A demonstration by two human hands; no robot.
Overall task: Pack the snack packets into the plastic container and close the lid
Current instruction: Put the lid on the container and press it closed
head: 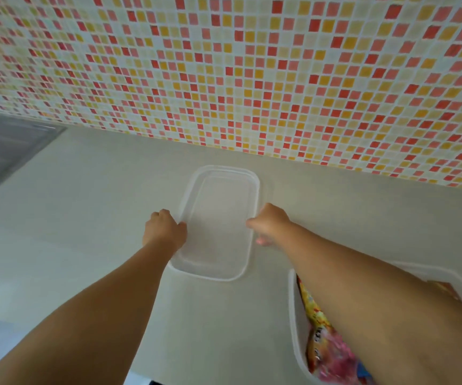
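Two hands on clear lid (218,218), lying flat on desk (85,218) nr tiled wall (224,65). Left hand (164,230) grip curled on lid's left edge; right hand (270,222) grip pinching right edge. Plastic container (293,315) at lower right, partly under right forearm, snack packets (324,343) inside, uncovered.

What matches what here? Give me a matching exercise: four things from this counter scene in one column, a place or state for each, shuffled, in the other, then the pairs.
Things:
1. lid
2. snack packets
3. left hand
4. right hand

Places or states:
A. inside the plastic container at lower right
B. flat on the counter, held from both sides
C. at the lid's right edge
D. at the lid's left edge

Pairs: 1-B, 2-A, 3-D, 4-C
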